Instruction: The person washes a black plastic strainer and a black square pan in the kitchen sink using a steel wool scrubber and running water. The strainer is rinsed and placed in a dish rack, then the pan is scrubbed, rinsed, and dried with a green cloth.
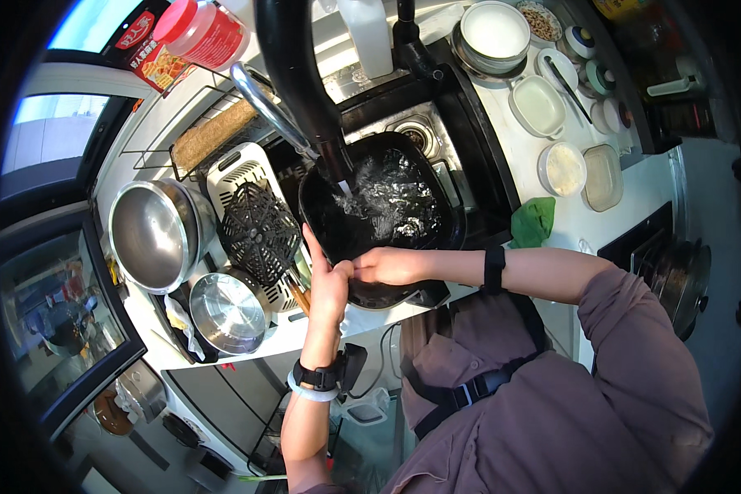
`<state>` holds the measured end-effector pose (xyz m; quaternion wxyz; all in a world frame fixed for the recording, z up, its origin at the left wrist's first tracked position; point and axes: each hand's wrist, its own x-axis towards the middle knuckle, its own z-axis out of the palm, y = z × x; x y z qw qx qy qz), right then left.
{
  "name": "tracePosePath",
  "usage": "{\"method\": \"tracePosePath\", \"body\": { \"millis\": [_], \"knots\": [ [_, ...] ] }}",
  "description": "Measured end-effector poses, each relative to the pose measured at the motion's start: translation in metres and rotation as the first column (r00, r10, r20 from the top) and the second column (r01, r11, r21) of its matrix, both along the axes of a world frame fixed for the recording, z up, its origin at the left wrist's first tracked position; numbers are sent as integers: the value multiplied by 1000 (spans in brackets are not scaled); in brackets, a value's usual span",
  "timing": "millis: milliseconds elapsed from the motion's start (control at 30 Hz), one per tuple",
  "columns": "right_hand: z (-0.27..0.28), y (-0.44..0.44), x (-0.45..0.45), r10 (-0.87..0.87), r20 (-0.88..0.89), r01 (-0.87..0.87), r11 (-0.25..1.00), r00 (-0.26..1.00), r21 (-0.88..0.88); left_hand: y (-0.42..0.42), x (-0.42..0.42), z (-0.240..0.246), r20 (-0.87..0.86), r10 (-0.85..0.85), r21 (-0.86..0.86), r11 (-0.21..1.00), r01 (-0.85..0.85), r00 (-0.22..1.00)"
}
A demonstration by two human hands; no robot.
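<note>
A black rectangular basin or pan (321,228) with rounded corners is tilted over the black sink (481,154), and water runs into it from the black faucet (327,123). Its inside is wet and rippling. My left hand (328,281) grips the near left rim, with a finger laid along the side. Close beside it, my right hand (386,265) is closed at the near edge, the two hands touching. What the right fingers hold is partly hidden. Left of the basin, a black perforated plastic rack (256,231) lies on a white slotted drainer (241,163).
Steel bowls (151,238) and a shiny metal pot (228,312) stand at the left. A green cloth (533,222) hangs by the sink's right edge. Bowls, a pale green dish (537,106) and a white bowl of pale food (562,170) sit on the right counter.
</note>
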<state>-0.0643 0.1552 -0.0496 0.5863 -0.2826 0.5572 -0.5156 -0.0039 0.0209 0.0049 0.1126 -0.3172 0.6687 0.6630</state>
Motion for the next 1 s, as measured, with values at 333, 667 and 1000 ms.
{"method": "tracePosePath", "body": {
  "millis": [333,667,1000],
  "knots": [
    [-24,33,-45,544,-562,-337,835,623,435,0,-2,11,88,-23,-6,1000,23,996],
    [-32,39,-45,546,-793,-311,829,269,465,4,-3,13,30,46,9,999,-46,999],
    [-18,-16,-14,280,-601,-205,960,749,191,6,-8,17,80,3,16,1000,-4,997]
  ]
}}
